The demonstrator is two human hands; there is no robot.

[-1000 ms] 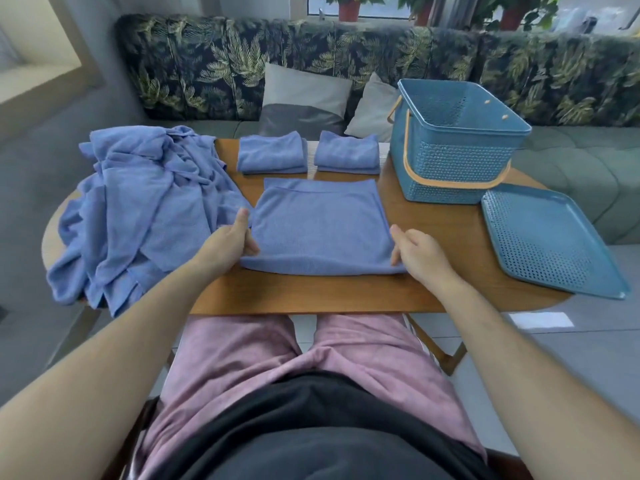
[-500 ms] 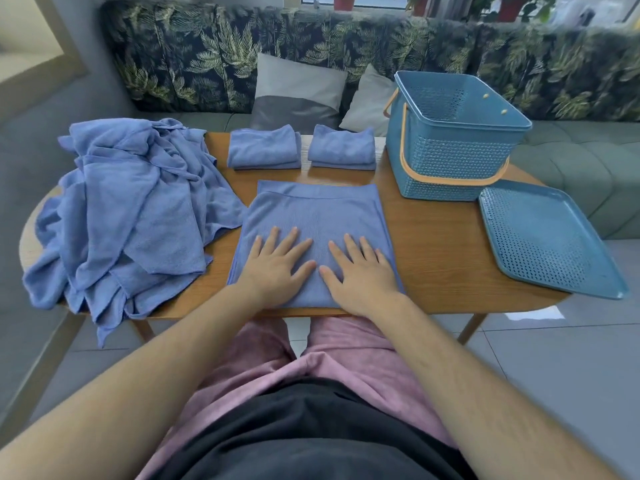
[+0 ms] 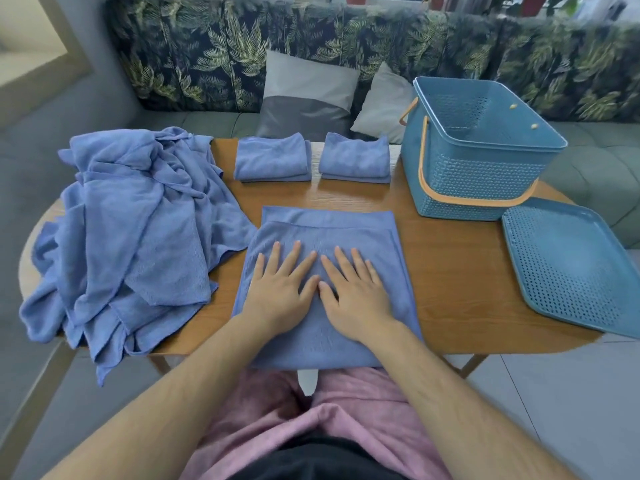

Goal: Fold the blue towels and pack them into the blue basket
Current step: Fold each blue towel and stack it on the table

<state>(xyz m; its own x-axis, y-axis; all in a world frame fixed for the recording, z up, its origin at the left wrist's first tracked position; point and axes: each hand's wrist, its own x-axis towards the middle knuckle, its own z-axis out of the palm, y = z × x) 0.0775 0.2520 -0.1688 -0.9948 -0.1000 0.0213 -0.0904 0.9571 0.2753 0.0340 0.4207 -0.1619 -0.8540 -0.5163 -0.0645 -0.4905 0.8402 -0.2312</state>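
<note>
Head view showed the half-folded blue towel (image 3: 332, 226) flat on the wooden counter (image 3: 457, 278), long axis running away from the person; left hand (image 3: 277, 299) and right hand (image 3: 358, 301) pressed it with fingers (image 3: 294, 258) spread straight, blue plastic basket (image 3: 485, 174) standing beyond, nearer the right hand

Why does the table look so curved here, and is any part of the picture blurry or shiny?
Head view: the wide-angle lens bows the table and sofa; soft daylight leaves a pale sheen on the wood beyond the flat towel; the left hand and right hand look sharp, the top edge smeared.
</note>
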